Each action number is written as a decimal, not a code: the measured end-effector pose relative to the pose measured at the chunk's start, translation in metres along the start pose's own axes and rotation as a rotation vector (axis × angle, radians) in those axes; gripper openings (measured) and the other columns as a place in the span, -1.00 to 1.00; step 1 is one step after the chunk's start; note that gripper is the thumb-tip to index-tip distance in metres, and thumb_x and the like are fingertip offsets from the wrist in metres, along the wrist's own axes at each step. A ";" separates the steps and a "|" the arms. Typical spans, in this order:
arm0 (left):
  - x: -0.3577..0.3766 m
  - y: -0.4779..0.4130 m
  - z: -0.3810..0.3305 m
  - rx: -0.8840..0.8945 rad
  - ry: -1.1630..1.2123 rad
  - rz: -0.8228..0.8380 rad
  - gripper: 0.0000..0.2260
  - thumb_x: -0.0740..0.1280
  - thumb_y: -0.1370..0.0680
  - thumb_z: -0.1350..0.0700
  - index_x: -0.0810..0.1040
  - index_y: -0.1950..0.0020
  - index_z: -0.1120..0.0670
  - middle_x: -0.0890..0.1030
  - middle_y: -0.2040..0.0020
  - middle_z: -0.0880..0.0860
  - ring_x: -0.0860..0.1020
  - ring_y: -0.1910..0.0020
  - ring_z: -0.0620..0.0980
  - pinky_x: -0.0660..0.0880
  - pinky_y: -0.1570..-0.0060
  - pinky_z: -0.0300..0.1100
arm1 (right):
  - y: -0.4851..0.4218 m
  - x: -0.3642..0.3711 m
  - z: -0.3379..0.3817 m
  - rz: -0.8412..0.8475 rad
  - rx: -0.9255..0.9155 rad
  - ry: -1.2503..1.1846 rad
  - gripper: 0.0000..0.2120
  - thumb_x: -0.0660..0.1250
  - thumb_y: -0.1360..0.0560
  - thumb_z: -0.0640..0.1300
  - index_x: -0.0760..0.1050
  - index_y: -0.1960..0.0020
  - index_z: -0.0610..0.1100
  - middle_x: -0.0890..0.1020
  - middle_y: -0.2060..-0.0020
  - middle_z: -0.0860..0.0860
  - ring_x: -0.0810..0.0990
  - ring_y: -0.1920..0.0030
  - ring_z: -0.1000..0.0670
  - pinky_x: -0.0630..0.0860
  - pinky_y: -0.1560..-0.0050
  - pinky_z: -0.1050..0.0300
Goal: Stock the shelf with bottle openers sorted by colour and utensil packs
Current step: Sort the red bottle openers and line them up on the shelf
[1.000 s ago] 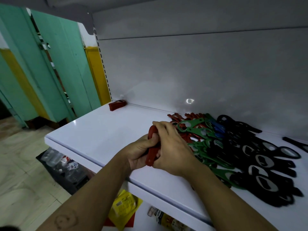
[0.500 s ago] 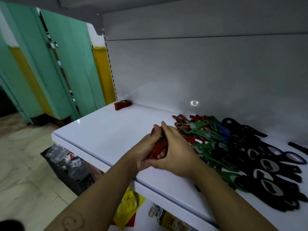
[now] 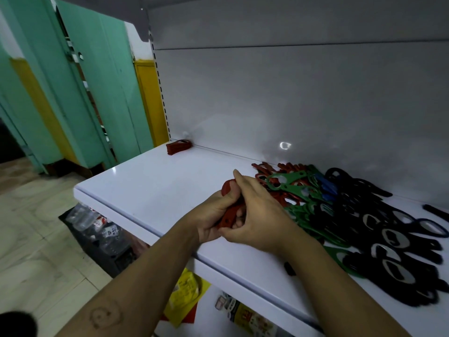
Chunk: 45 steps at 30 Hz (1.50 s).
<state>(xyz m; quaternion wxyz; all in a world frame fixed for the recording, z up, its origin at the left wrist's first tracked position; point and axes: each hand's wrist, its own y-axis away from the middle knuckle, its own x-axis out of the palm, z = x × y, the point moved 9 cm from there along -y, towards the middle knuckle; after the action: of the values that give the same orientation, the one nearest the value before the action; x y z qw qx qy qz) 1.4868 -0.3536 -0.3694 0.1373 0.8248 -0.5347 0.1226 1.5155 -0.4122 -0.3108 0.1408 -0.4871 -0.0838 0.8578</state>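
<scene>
fingers [image 3: 240,180] of left hand [image 3: 212,216], right hand [image 3: 260,212] grip openers [image 3: 228,216].

The shelf [image 3: 150,181] is glossy white, its back panel [image 3: 291,93] plain grey. A red bottle opener [image 3: 229,215] shows near the front, and a red stack [image 3: 178,147] lies far left. On the right lie red openers [image 3: 267,167], green openers [image 3: 291,178], blue openers [image 3: 326,188] and black openers [image 3: 401,251] with silvery ovals. The doors [image 3: 109,81] on the left are teal.

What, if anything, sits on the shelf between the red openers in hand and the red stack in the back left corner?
Nothing visible. The left hand and right hand grip the red openers; only bare shelf lies between them and the red stack. The mixed pile sits off to the right.
</scene>
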 end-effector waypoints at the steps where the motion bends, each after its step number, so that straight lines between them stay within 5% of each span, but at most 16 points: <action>1: -0.001 0.000 0.000 0.005 -0.019 -0.002 -0.27 0.54 -0.03 -0.40 0.51 0.16 0.17 0.49 0.44 0.06 0.49 0.52 -0.09 0.47 0.50 -0.30 | 0.000 0.001 0.000 0.015 0.006 -0.020 0.13 0.52 -0.27 0.19 -0.13 -0.59 0.01 0.16 -0.43 0.17 0.27 -0.39 0.13 0.38 -0.35 0.10; 4: -0.002 0.000 -0.001 0.026 -0.027 0.020 -0.35 0.47 -0.08 -0.46 0.58 0.21 0.09 0.49 0.39 0.05 0.45 0.48 -0.09 0.40 0.48 -0.28 | -0.001 -0.001 -0.005 0.030 0.093 -0.252 0.06 0.51 -0.29 0.24 -0.01 -0.58 0.04 0.27 -0.36 0.23 0.40 -0.30 0.14 0.44 -0.29 0.13; 8: 0.005 0.003 0.000 -0.031 0.004 0.067 -0.36 0.21 -0.22 -0.52 0.51 0.25 0.08 0.40 0.49 0.00 0.31 0.64 -0.17 0.23 0.63 -0.38 | -0.003 -0.020 -0.024 -0.187 0.166 -0.494 -0.56 0.29 -0.58 -0.03 0.41 -0.42 -0.12 0.59 -0.06 0.22 0.54 -0.03 0.38 0.46 -0.22 0.32; 11: 0.009 0.005 0.002 -0.102 0.040 0.095 -0.31 -0.04 -0.28 -0.48 0.45 0.33 0.14 0.36 0.53 0.00 0.26 0.70 -0.18 0.17 0.68 -0.37 | -0.004 -0.020 -0.034 -0.225 0.183 -0.595 -0.71 0.32 -0.57 -0.21 0.55 -0.29 -0.17 0.67 -0.03 0.09 0.64 0.01 0.23 0.54 -0.06 0.30; 15: 0.016 0.004 0.005 -0.162 0.148 0.205 -0.13 -0.14 -0.32 -0.57 0.54 0.36 0.18 0.38 0.54 0.06 0.26 0.72 -0.10 0.11 0.67 -0.33 | -0.007 -0.017 -0.037 -0.221 0.198 -0.734 -0.73 0.39 -0.51 -0.24 0.59 -0.21 -0.18 0.70 0.12 0.04 0.65 0.21 0.22 0.48 0.22 0.42; 25: 0.010 0.005 0.010 -0.256 -0.008 0.092 -0.20 -0.11 -0.35 -0.58 0.34 0.51 0.15 0.33 0.59 0.05 0.25 0.71 -0.09 0.14 0.66 -0.31 | -0.007 -0.014 -0.043 -0.182 0.210 -0.660 -0.72 0.41 -0.50 -0.23 0.60 -0.20 -0.16 0.72 0.08 0.00 0.69 0.13 0.09 0.52 0.19 0.30; 29: 0.013 0.007 0.010 -0.337 -0.180 0.072 -0.21 -0.12 -0.35 -0.58 0.43 0.46 0.11 0.37 0.54 0.05 0.28 0.67 -0.10 0.13 0.62 -0.29 | -0.001 -0.020 -0.047 -0.197 0.260 -0.568 -0.72 0.42 -0.46 -0.30 0.61 -0.16 -0.15 0.71 0.17 0.02 0.68 0.22 0.11 0.61 0.13 0.24; 35: 0.016 0.012 0.004 -0.430 -0.406 0.013 -0.22 -0.14 -0.43 -0.51 0.56 0.42 0.06 0.51 0.42 0.08 0.37 0.61 -0.09 0.24 0.61 -0.31 | 0.006 -0.032 -0.039 -0.129 0.195 -0.236 -0.77 0.37 -0.46 -0.24 0.64 -0.03 0.01 0.62 0.41 0.01 0.46 0.45 0.12 0.46 0.41 0.33; 40: 0.007 0.018 -0.001 -0.441 -0.337 0.005 -0.26 -0.07 -0.47 -0.48 0.58 0.15 0.14 0.47 0.33 0.11 0.39 0.49 -0.04 0.27 0.54 -0.27 | 0.004 -0.035 -0.031 -0.177 0.153 -0.183 -0.87 0.32 -0.47 -0.27 0.64 0.06 -0.18 0.62 0.37 -0.02 0.51 0.43 0.02 0.52 0.38 0.20; 45: 0.011 0.026 -0.008 -0.431 -0.502 -0.004 -0.24 -0.12 -0.47 -0.48 0.66 0.31 0.02 0.46 0.35 0.04 0.35 0.49 -0.07 0.26 0.58 -0.31 | 0.004 -0.029 -0.027 -0.158 0.140 -0.202 -0.87 0.33 -0.48 -0.25 0.65 0.06 -0.16 0.52 0.50 0.06 0.44 0.51 0.09 0.51 0.42 0.17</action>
<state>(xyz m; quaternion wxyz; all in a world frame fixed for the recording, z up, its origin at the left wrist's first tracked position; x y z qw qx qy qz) 1.4673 -0.3704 -0.3551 0.1729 0.7824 -0.5637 -0.2006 1.5523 -0.4256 -0.3022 0.2324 -0.3791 -0.0755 0.8925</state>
